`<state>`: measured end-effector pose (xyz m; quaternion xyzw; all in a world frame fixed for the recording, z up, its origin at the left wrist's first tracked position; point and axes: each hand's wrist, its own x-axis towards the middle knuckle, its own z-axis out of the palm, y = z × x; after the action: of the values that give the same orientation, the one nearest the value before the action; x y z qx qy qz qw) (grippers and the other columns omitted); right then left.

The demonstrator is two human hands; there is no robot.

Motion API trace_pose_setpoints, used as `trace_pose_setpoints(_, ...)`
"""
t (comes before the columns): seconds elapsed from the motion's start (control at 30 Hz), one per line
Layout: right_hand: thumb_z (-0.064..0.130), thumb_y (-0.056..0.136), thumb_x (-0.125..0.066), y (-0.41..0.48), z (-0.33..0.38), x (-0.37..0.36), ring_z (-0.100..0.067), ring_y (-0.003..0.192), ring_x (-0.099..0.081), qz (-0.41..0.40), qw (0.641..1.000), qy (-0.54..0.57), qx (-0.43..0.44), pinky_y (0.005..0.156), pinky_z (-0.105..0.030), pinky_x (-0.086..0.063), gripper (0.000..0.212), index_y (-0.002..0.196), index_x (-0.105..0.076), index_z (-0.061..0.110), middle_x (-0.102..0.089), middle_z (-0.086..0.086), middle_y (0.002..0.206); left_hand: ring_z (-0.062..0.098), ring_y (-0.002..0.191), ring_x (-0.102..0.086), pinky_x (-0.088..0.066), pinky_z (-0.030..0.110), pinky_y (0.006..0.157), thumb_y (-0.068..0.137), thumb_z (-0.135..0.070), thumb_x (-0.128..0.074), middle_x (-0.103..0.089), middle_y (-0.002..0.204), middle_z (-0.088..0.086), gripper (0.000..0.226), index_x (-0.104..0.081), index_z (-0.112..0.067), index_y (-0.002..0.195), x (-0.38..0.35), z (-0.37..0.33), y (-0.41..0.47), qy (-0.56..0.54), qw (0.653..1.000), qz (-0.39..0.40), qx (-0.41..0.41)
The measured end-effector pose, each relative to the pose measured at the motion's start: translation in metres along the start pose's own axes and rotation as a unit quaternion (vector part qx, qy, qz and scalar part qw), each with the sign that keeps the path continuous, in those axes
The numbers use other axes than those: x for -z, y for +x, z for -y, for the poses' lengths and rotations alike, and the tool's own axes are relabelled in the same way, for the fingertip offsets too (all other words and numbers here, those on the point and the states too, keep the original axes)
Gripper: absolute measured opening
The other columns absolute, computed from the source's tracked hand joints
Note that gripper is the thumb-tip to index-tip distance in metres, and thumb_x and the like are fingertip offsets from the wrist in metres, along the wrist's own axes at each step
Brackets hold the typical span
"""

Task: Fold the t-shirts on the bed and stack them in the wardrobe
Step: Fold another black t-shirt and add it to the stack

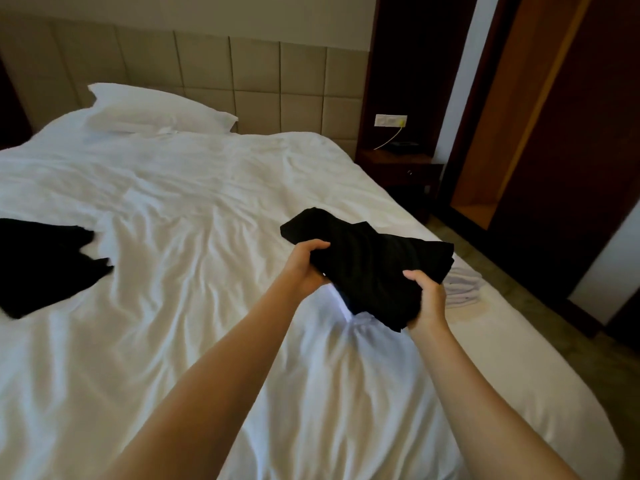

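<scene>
**Both my hands hold a folded black t-shirt over a white bed**

A wide bed point(173, 202) under a rumpled white duvet fills the view. A plump white pillow point(156, 110) lies at eleven o'clock against a beige padded headboard point(259, 71). A dark wooden nightstand point(398, 164) stands at two o'clock, and a tall dark wooden wardrobe point(571, 133) at three.

Right of centre, over the duvet, my left hand point(306, 263) and right hand point(427, 299) each grasp the folded black cotton t-shirt point(370, 268), thumbs on top. Its long axis runs from ten o'clock to four, with the narrower end pointing to ten. A folded white garment point(462, 289) lies just behind it. An unfolded black t-shirt point(38, 261) sprawls at nine o'clock.
</scene>
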<state>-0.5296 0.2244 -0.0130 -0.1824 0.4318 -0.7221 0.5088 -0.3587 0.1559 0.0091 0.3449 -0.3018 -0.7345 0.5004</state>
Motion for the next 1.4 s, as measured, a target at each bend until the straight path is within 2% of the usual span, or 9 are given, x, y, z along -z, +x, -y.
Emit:
trace_pose_setpoints(0.3, 0.014, 0.079, -0.07, 0.08, -0.034, -0.028, -0.032, 0.117, -0.054, -0.114, 0.992, -0.052, 0.015, 0.1, -0.049, -0.045, 0.069, 0.141, -0.039, 0.014, -0.053, -0.01, 0.133, 0.026, 0.076, -0.058, -0.048, 0.034, 0.065, 0.091, -0.017, -0.048, -0.059, 0.086, 0.013, 0.019, -0.056, -0.004, 0.103, -0.026, -0.007, 0.115, 0.097, 0.993, -0.032, 0.063)
trace_pose_setpoints(0.43, 0.01, 0.083, -0.065, 0.078, -0.065, -0.026, -0.035, 0.107, -0.057, -0.156, 0.983, -0.075, -0.056, 0.09, -0.047, -0.051, 0.057, 0.134, -0.041, 0.003, -0.055, -0.017, 0.124, 0.03, 0.097, -0.057, -0.05, 0.038, 0.076, 0.089, -0.01, -0.054, -0.056, 0.113, 0.02, 0.041, -0.043, 0.0, 0.127, -0.004, 0.025, 0.128, 0.241, 0.958, -0.126, 0.085)
trace_pose_setpoints(0.6, 0.009, 0.082, -0.065, 0.071, -0.056, -0.021, -0.033, 0.105, -0.056, -0.16, 0.977, -0.135, -0.036, 0.086, -0.045, -0.052, 0.057, 0.134, -0.041, 0.004, -0.053, -0.015, 0.125, 0.035, 0.119, -0.049, -0.046, 0.043, 0.098, 0.088, -0.008, -0.056, -0.043, 0.135, 0.022, 0.063, -0.023, -0.002, 0.141, -0.011, 0.021, 0.121, 0.306, 0.942, -0.128, 0.051)
trace_pose_setpoints(0.67, 0.017, 0.08, -0.071, 0.064, -0.046, -0.022, -0.037, 0.117, -0.048, -0.206, 0.94, -0.271, 0.001, 0.094, -0.045, -0.046, 0.07, 0.137, -0.034, 0.002, -0.043, -0.018, 0.135, 0.037, 0.129, -0.037, -0.038, 0.044, 0.106, 0.086, -0.014, -0.06, -0.028, 0.144, 0.021, 0.086, -0.002, -0.008, 0.148, -0.021, 0.02, 0.115, 0.433, 0.887, -0.159, 0.023)
trace_pose_setpoints(0.77, 0.022, 0.079, -0.071, 0.058, -0.029, -0.019, -0.037, 0.124, -0.038, -0.265, 0.846, -0.434, 0.161, 0.097, -0.046, -0.035, 0.072, 0.138, -0.033, 0.006, -0.036, -0.017, 0.139, 0.038, 0.139, -0.015, -0.019, 0.045, 0.113, 0.09, -0.025, -0.053, -0.006, 0.153, 0.019, 0.084, 0.006, -0.015, 0.15, -0.037, 0.021, 0.104, 0.665, 0.729, -0.155, -0.053)
trace_pose_setpoints(0.9, 0.012, 0.093, -0.046, 0.084, -0.01, -0.026, -0.028, 0.132, -0.033, -0.098, 0.751, -0.579, 0.303, 0.101, -0.04, -0.034, 0.045, 0.138, -0.041, 0.012, -0.033, -0.009, 0.148, 0.036, 0.144, 0.009, 0.0, 0.048, 0.115, 0.099, -0.029, -0.031, 0.01, 0.157, 0.015, 0.06, -0.002, -0.02, 0.151, -0.054, 0.026, 0.104, 0.752, 0.654, -0.041, -0.073)
trace_pose_setpoints(1.07, 0.021, 0.103, -0.025, 0.129, -0.022, -0.034, -0.023, 0.147, 0.003, 0.127, 0.613, -0.759, 0.18, 0.118, -0.042, -0.006, 0.05, 0.151, -0.013, 0.026, -0.001, -0.003, 0.16, 0.034, 0.143, 0.016, 0.007, 0.047, 0.115, 0.101, -0.039, -0.024, 0.017, 0.157, 0.012, 0.061, 0.008, -0.023, 0.15, -0.036, 0.067, 0.107, 0.82, 0.57, -0.019, -0.05)
trace_pose_setpoints(1.17, 0.03, 0.104, -0.016, 0.139, -0.046, -0.023, -0.019, 0.147, 0.009, 0.155, 0.609, -0.773, 0.086, 0.117, -0.042, 0.003, 0.049, 0.151, -0.005, 0.033, 0.008, 0.002, 0.16, 0.031, 0.143, 0.018, 0.009, 0.046, 0.115, 0.1, -0.043, -0.023, 0.018, 0.157, 0.01, 0.063, 0.013, -0.026, 0.149, -0.017, 0.087, 0.11, 0.83, 0.554, -0.031, -0.058)
trace_pose_setpoints(1.4, 0.033, 0.103, -0.016, 0.149, -0.055, -0.019, -0.018, 0.146, 0.011, 0.148, 0.624, -0.764, 0.072, 0.117, -0.041, 0.005, 0.049, 0.15, -0.002, 0.036, 0.01, 0.004, 0.159, 0.029, 0.143, 0.018, 0.011, 0.046, 0.114, 0.101, -0.043, -0.018, 0.017, 0.157, 0.008, 0.059, 0.01, -0.028, 0.15, -0.014, 0.087, 0.117, 0.822, 0.565, -0.029, -0.062)
